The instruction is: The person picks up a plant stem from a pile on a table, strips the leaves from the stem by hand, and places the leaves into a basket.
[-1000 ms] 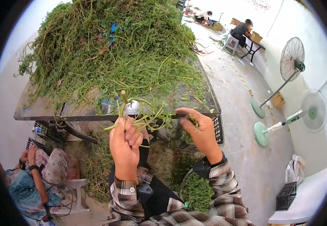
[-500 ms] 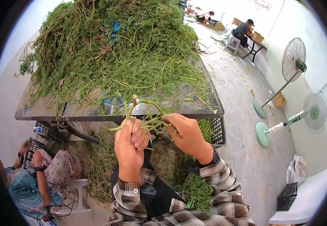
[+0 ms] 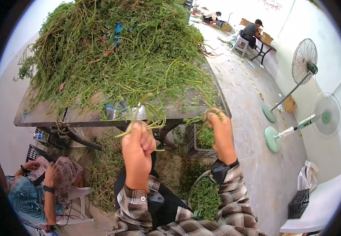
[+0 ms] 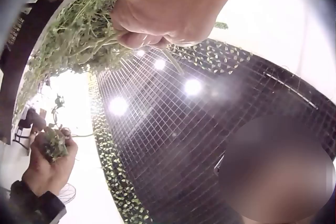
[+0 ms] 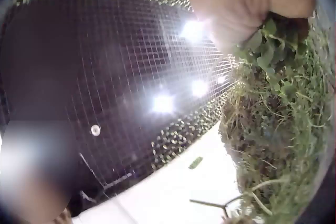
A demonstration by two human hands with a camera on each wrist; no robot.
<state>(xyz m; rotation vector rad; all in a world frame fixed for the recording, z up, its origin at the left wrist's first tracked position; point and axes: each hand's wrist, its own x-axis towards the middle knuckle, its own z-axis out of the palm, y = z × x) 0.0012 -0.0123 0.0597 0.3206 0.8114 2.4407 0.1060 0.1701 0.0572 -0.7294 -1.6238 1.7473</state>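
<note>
My left hand (image 3: 139, 147) grips a thick pale-green plant stem (image 3: 142, 108) in front of the table's near edge, thin side stems sticking out past the fist. To the right, my right hand (image 3: 222, 133) holds a small bunch of leafy sprigs (image 3: 206, 133), its fingers curled round them. The two hands are apart. In the left wrist view the right hand (image 4: 50, 163) shows the leaves bunched at its fingers. Beyond both hands a tall heap of leafy green stems (image 3: 119, 59) covers much of the dark table (image 3: 82, 118).
Below me stands a round container of picked leaves (image 3: 205, 198), and a black crate (image 3: 198, 147) sits under the table. Loose stems litter the floor (image 3: 101, 177). A seated person (image 3: 33, 196) is at left; two fans (image 3: 272, 139) stand at right.
My right hand went in to the stem beside the left hand, then drew away to the right with leafy sprigs in its fingers. The left hand kept its grip on the stem.
</note>
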